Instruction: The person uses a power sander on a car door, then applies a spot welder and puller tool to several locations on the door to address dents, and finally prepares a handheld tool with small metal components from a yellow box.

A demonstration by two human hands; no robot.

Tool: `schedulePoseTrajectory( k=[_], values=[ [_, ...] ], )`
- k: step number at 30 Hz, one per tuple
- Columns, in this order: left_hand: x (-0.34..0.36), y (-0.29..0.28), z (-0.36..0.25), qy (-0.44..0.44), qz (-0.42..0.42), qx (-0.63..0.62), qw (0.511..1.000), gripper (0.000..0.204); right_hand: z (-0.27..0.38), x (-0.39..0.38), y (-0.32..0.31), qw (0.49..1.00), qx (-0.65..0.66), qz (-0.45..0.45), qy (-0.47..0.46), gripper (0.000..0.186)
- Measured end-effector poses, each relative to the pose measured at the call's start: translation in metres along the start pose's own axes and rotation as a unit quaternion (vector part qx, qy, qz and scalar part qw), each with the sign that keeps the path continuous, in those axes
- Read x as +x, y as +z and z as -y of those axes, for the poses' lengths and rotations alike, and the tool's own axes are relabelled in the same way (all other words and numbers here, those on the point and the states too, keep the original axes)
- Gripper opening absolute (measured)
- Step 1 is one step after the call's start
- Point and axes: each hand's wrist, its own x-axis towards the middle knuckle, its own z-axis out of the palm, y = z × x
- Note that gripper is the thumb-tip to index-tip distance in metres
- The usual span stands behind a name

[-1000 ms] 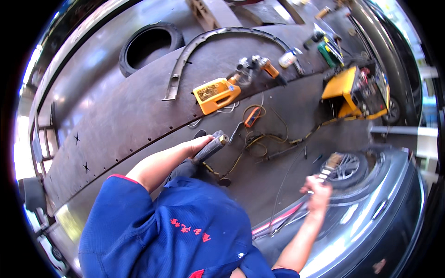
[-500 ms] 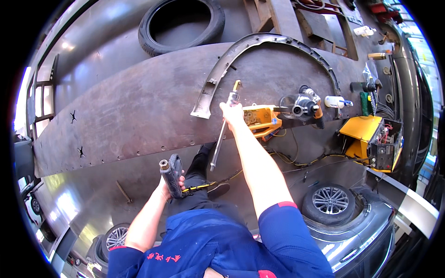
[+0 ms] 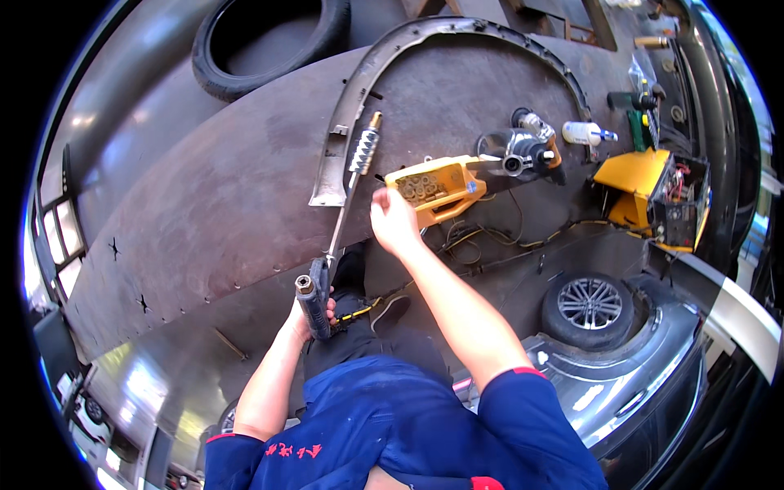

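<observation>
My left hand (image 3: 304, 320) is wrapped around a black pistol-grip tool (image 3: 315, 304) with a brass-coloured metal end and a yellow-and-black cable. A metal rod tool with a ribbed sliding sleeve (image 3: 364, 151), like a slide hammer, reaches over the bench edge. Its lower end meets the black tool in my view; I cannot tell whether they touch. My right hand (image 3: 395, 222) is off the rod, fingers curled in, at the left end of a yellow open box (image 3: 449, 214) of washers (image 3: 423, 188). Whatever those fingers hold, if anything, is hidden.
On the dark metal bench (image 3: 220, 180) lie a curved wheel-arch trim (image 3: 343, 98), a grinder-like power tool (image 3: 535, 151) and a white bottle (image 3: 581, 133). A tyre (image 3: 335, 33) is behind. Cables run to a yellow machine (image 3: 645, 196); a grey car body with a wheel (image 3: 590, 310) is at right.
My right hand has let go of the rod tool and moved to the yellow box. The rod's lower end now appears beside the black tool. The whole view has shifted.
</observation>
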Motion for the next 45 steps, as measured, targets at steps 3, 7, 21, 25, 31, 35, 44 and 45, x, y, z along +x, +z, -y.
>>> schedulePoseTrajectory(
  k=[3, 7, 21, 25, 31, 35, 44, 45],
  values=[
    [0.014, 0.014, -0.010, -0.023, -0.018, 0.069, 0.997, 0.041, -0.067, -0.039, -0.026, 0.991, 0.084, -0.021, 0.103, 0.018],
    [0.021, 0.040, -0.021, -0.032, -0.032, 0.173, 0.984, 0.037, -0.087, -0.031, -0.088, 0.974, -0.139, -0.135, -0.117, 0.018],
    [0.036, 0.070, -0.011, -0.044, -0.011, 0.152, 0.987, 0.044, -0.039, 0.114, -0.071, 0.842, -0.482, 0.147, 0.193, 0.030],
    [0.031, 0.071, -0.007, -0.044, -0.012, 0.138, 0.989, 0.046, -0.040, 0.118, -0.073, 0.833, -0.504, 0.153, 0.169, 0.028],
    [0.026, 0.070, -0.005, -0.026, -0.026, 0.116, 0.993, 0.037, -0.038, 0.110, -0.077, 0.867, -0.445, 0.173, 0.142, 0.036],
    [0.029, 0.070, -0.004, -0.029, -0.020, 0.120, 0.992, 0.037, -0.062, 0.095, -0.083, 0.935, -0.333, 0.091, 0.077, 0.043],
    [0.038, 0.084, -0.005, -0.017, 0.001, 0.208, 0.978, 0.039, -0.097, 0.046, -0.107, 0.934, 0.318, 0.025, 0.162, 0.021],
    [0.038, 0.084, -0.005, -0.020, -0.003, 0.218, 0.976, 0.039, -0.094, 0.040, -0.106, 0.898, 0.402, 0.021, 0.178, 0.020]
  ],
)
